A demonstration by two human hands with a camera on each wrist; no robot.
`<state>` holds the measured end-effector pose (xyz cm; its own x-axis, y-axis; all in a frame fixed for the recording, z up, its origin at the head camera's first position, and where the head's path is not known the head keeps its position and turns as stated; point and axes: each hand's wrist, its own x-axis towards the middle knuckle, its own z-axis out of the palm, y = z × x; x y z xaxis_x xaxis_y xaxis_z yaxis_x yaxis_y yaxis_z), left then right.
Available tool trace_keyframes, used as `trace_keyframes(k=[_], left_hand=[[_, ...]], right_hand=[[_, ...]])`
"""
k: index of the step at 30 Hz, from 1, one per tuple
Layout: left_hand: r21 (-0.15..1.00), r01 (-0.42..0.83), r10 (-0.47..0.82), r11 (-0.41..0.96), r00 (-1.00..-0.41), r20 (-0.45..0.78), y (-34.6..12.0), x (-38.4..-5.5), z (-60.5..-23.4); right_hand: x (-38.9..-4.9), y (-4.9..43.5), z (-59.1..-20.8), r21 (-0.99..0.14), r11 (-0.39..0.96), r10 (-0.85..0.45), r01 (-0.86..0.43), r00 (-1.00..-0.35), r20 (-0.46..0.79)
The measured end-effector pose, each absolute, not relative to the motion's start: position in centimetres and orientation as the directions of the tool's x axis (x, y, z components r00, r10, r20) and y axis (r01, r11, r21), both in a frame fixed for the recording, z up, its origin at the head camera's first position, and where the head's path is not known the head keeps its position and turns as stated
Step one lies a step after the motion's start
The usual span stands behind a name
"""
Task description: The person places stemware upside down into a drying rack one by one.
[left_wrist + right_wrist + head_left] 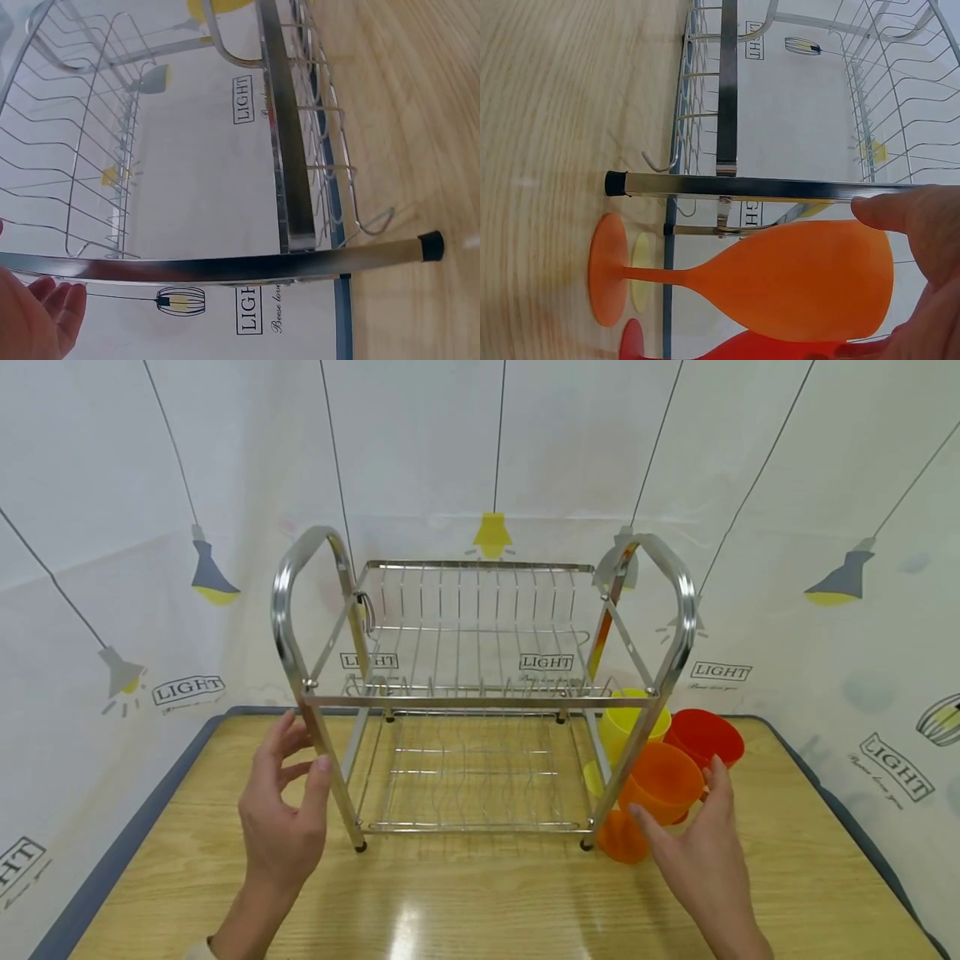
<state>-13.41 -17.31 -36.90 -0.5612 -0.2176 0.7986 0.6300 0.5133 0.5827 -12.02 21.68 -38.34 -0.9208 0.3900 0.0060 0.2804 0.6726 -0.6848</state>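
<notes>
In the middle of the table stands a two-tier metal dish rack [480, 700]. Beside its left front post is my left hand [288, 810], thumb and fingers spread apart and curving loosely; whether it touches the post is unclear. Off the right front post stands an orange goblet [663, 781], upright on its round foot. My right hand [705, 860] is at the goblet, its thumb on the near side and its fingers on the far right, without a plain grip. Behind the orange goblet are a yellow goblet [636, 722] and a red goblet [705, 737].
The wooden table [465, 893] has a dark blue edge [840, 827]. White sheeting [420, 452] printed with lamps hangs at the back and sides. Black caps [361, 847] cover the rack's feet. The goblets stand close against the rack's right side.
</notes>
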Motion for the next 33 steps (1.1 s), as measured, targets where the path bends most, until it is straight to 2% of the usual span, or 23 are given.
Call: trace_keyframes(k=[5,11,24,33], left_hand=[[0.681,0.592,-0.253,0.430,-0.646,0.721,-17.2,-13.3,-36.5],[0.749,0.552,-0.212,0.366,-0.734,0.645,-17.4,-13.2,-36.3],[0.722,0.574,-0.260,0.386,-0.684,0.682,-17.0,-14.0,-36.8],[0.724,0.550,-0.251,0.416,-0.696,0.673,-17.1,-13.9,-36.6]], right_hand=[[-12.1,21.6,-39.1,-0.730,0.622,0.390,0.283,-0.921,-0.024],[-12.1,21.4,-39.5,-0.773,0.581,0.405,0.256,-0.914,0.001],[-12.2,21.8,-41.1,-0.821,0.558,0.370,0.115,-0.921,0.122],[-12.3,21.7,-41.1,-0.836,0.531,0.390,0.139,-0.916,0.095]])
